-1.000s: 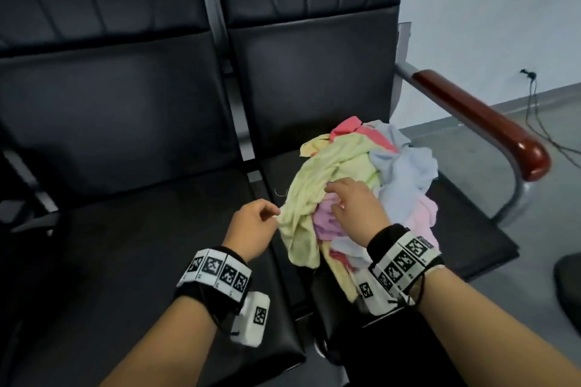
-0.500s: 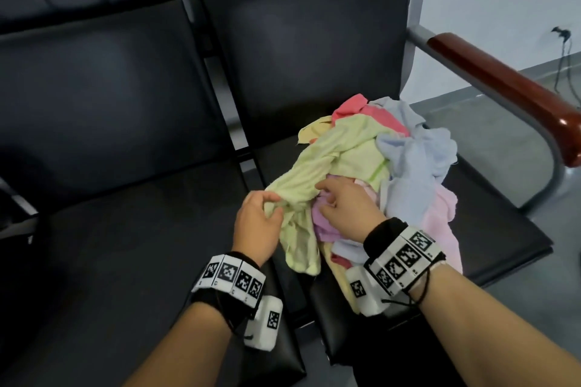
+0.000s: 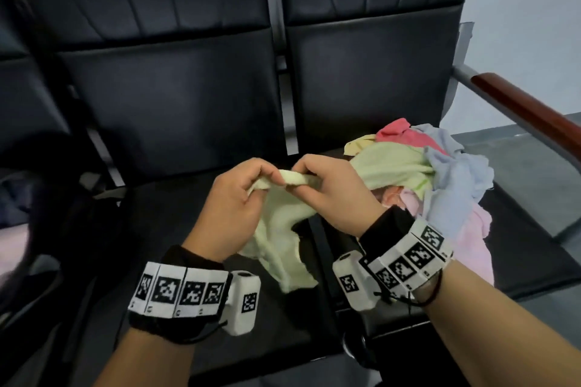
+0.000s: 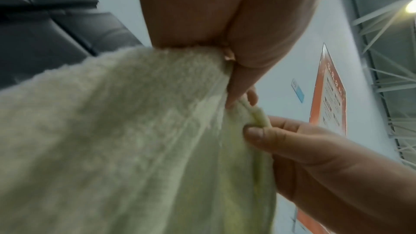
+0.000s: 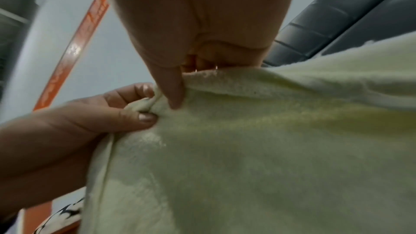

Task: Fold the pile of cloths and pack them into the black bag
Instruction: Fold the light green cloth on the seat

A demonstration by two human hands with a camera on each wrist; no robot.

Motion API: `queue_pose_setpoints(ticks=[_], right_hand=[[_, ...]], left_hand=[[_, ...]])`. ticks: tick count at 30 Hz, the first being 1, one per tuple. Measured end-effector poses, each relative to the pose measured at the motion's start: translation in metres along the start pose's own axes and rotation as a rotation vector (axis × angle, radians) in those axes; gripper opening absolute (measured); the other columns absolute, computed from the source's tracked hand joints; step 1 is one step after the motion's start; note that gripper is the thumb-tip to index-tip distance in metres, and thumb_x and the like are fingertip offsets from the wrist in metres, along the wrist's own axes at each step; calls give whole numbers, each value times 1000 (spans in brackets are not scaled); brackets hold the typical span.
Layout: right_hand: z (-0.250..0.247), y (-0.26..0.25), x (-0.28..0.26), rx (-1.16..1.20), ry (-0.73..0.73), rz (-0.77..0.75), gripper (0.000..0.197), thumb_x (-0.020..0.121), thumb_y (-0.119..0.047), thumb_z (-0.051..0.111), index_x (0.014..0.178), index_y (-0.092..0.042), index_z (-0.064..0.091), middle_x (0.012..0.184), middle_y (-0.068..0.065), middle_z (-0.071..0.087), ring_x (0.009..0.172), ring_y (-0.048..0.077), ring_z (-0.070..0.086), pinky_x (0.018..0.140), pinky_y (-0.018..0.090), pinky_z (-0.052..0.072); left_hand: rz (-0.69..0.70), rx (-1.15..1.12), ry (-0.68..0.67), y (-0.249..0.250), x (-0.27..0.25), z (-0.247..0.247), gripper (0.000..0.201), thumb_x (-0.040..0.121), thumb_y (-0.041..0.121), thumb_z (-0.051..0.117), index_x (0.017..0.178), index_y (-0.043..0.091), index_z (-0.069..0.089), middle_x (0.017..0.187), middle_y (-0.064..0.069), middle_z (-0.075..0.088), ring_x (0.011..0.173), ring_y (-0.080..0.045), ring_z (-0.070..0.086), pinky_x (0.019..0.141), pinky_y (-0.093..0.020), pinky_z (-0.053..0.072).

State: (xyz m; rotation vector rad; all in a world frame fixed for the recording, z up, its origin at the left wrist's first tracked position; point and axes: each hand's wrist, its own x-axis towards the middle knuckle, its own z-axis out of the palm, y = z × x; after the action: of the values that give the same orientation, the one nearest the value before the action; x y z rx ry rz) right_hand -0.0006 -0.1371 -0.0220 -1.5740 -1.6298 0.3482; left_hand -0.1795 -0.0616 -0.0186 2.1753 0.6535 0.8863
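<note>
A pale yellow-green cloth (image 3: pixel 283 236) hangs above the gap between two black seats, held up by its top edge. My left hand (image 3: pixel 242 185) pinches that edge on the left and my right hand (image 3: pixel 317 182) pinches it close beside, fingers almost touching. The left wrist view shows the cloth (image 4: pixel 126 140) under my thumb, with the other hand's thumb pressing the hem. In the right wrist view the same cloth (image 5: pixel 258 149) fills the lower frame. The pile of cloths (image 3: pixel 440 179), pink, blue, green and yellow, lies on the right seat. A dark bag-like shape (image 3: pixel 47 214) sits at the left edge, blurred.
Two black padded seats (image 3: pixel 163 229) with high backs stand side by side. A metal armrest with a red-brown wooden top (image 3: pixel 528 110) borders the right seat. Grey floor and a pale wall lie beyond it.
Both hands pulled the yellow-green cloth off the pile and lifted it leftward over the seat gap; the right hand moved from the pile onto the cloth's top edge beside the left.
</note>
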Motion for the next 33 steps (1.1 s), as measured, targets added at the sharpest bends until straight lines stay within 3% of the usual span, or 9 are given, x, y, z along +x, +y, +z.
queue_pose_setpoints(ticks=[5, 9, 14, 17, 20, 22, 25, 30, 33], right_hand=[[32, -45, -8, 9, -2, -7, 18, 83, -11, 65, 83, -23, 52, 75, -8, 57, 71, 11, 54, 65, 33, 47], [64, -71, -12, 102, 61, 35, 20, 81, -11, 61, 80, -26, 47, 74, -4, 55, 66, 12, 52, 61, 27, 42], [110, -99, -14, 138, 47, 20, 18, 87, -14, 57, 86, -32, 54, 75, -6, 63, 69, 10, 60, 62, 17, 43], [138, -111, -16, 141, 8, 13, 16, 88, -16, 58, 87, -32, 57, 76, -8, 64, 69, 8, 60, 62, 14, 43], [165, -119, -22, 36, -35, -39, 14, 85, -18, 63, 83, -30, 56, 78, -10, 60, 74, 7, 57, 65, 17, 43], [180, -121, -30, -45, -78, -60, 15, 82, -15, 63, 82, -27, 54, 80, -10, 57, 75, 7, 54, 68, 27, 46], [199, -120, -47, -75, -132, -15, 18, 79, -12, 61, 83, -26, 51, 76, -9, 57, 72, 9, 54, 66, 33, 47], [206, -99, -70, -60, -109, 110, 20, 78, -13, 64, 82, -28, 52, 71, -7, 59, 67, 7, 55, 63, 27, 44], [195, -80, -79, -12, -74, 234, 18, 83, -12, 66, 79, -28, 59, 70, -9, 61, 68, 3, 56, 64, 15, 41]], left_hand=[[-136, 62, 110, -9, -56, -58, 44, 81, -9, 60, 98, 32, 63, 92, 15, 66, 83, -6, 62, 73, -7, 43], [-260, 94, 242, -29, -106, -100, 39, 82, -6, 57, 90, 31, 64, 87, 14, 67, 80, -5, 63, 69, -12, 48], [-345, 135, 361, -53, -155, -134, 27, 87, 1, 61, 85, 28, 68, 83, 12, 70, 80, -2, 64, 67, -10, 45], [-394, 132, 484, -65, -180, -159, 25, 89, 6, 61, 84, 29, 70, 84, 12, 72, 80, -3, 64, 71, -21, 47], [-446, 141, 590, -72, -204, -182, 22, 91, 11, 55, 87, 26, 71, 86, 13, 72, 82, -1, 63, 76, -29, 47], [-467, 107, 668, -74, -217, -196, 24, 89, 15, 52, 87, 28, 72, 85, 16, 72, 82, 1, 63, 75, -24, 48], [-460, 142, 788, -77, -235, -213, 23, 86, 19, 50, 83, 33, 69, 84, 21, 70, 82, 5, 61, 77, -18, 48], [-534, 134, 1026, -89, -256, -231, 24, 87, 26, 50, 94, 37, 70, 88, 9, 71, 89, -18, 67, 86, -45, 56], [-566, 122, 1100, -92, -259, -237, 17, 85, 31, 54, 87, 38, 69, 77, 18, 67, 74, -3, 62, 79, -38, 55]])
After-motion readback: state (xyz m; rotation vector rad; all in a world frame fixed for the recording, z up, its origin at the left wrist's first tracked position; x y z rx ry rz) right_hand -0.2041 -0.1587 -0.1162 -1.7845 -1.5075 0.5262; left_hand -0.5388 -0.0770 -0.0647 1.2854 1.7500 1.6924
